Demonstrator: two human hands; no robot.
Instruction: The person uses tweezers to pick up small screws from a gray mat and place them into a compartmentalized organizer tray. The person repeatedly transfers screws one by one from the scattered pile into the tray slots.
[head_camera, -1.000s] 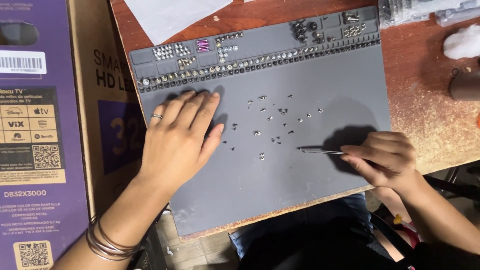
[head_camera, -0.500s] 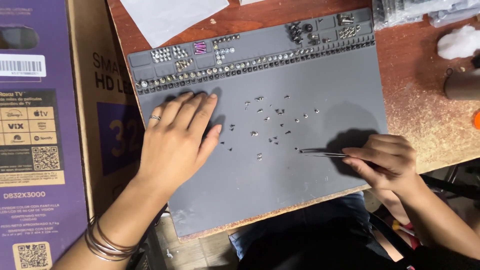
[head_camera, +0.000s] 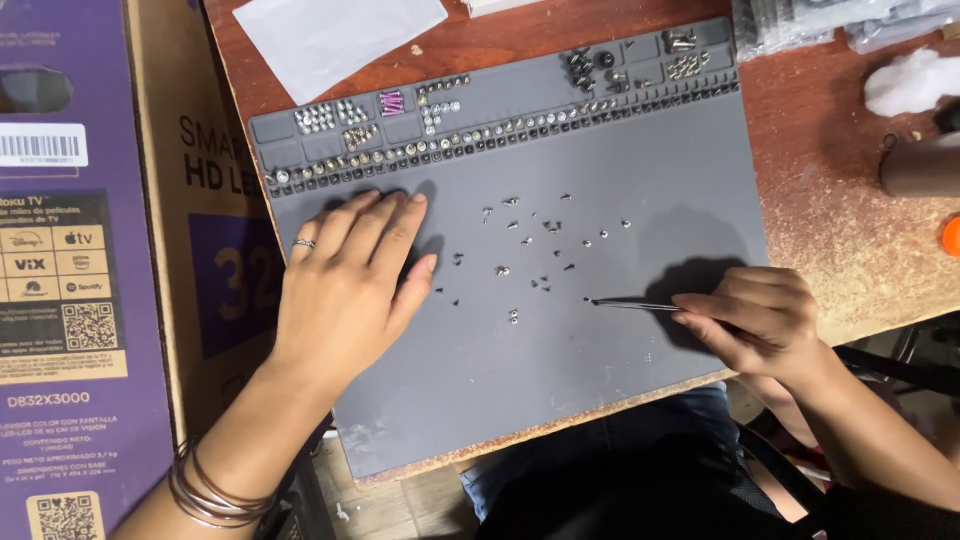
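Now right hand (head_camera: 762, 322) pinches tweezers (head_camera: 635, 305) over screws (head_camera: 530, 245); left hand (head_camera: 350, 285) lies flat, empty

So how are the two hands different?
The left hand lies flat and open on the grey mat; the right hand is curled in a pinch. The left hand holds nothing, while the right hand grips thin tweezers pointing at the loose screws. The left hand wears a ring, with bangles on its wrist; I see none on the right hand. Both hands are bare and over the mat.
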